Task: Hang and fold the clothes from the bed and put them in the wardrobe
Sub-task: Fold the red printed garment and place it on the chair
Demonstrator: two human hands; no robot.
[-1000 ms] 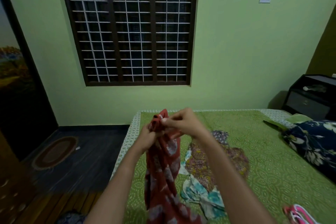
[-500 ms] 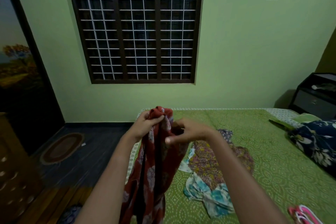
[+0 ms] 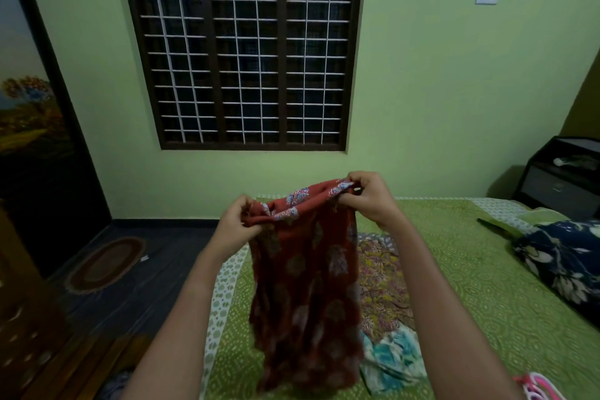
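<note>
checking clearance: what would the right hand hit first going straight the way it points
Gripping the garment, the right hand looks free over the bed; probably the wall below the window, depth unclear.

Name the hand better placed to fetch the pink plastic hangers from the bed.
Right hand: the pink plastic hangers lie beside its forearm, across the red floral garment from the left hand. Both grip that garment.

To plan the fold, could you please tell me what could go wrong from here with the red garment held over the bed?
1. The left grip and right grip pinch only the top edge of the garment; it could slip from one and bunch up.
2. Its hem hangs beside the pile on the bed; laid there, they may tangle.
3. It hangs near the bed's left edge and might slide to the floor.
</note>
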